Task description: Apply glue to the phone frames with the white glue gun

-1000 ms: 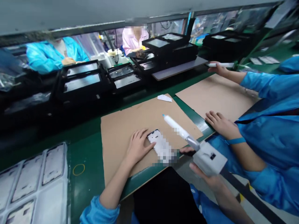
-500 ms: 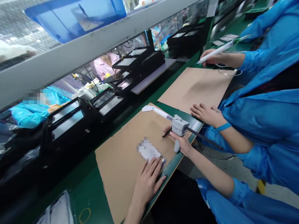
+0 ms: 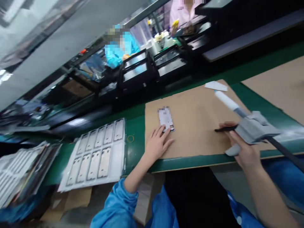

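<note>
My left hand (image 3: 158, 145) lies flat on the brown cardboard mat (image 3: 197, 133), its fingertips touching the near end of a small white phone frame (image 3: 166, 119). My right hand (image 3: 244, 148) grips a grey dispensing gun (image 3: 254, 129) whose white syringe barrel (image 3: 226, 100) points up and to the left over the mat. A black lever sticks out of the gun to the left and a black rod runs off to the right.
A white tray (image 3: 97, 155) with several phone frames lies left of the mat on the green belt (image 3: 135, 139). More trays are stacked at the far left (image 3: 21, 171). A white slip (image 3: 215, 85) lies at the mat's far edge. Black fixtures (image 3: 142, 68) and two people sit beyond.
The view has swung left, so the co-worker at the right is out of view and the tray has come in. My left hand has slid back to the frame's near end. The gun stays in my right hand.
</note>
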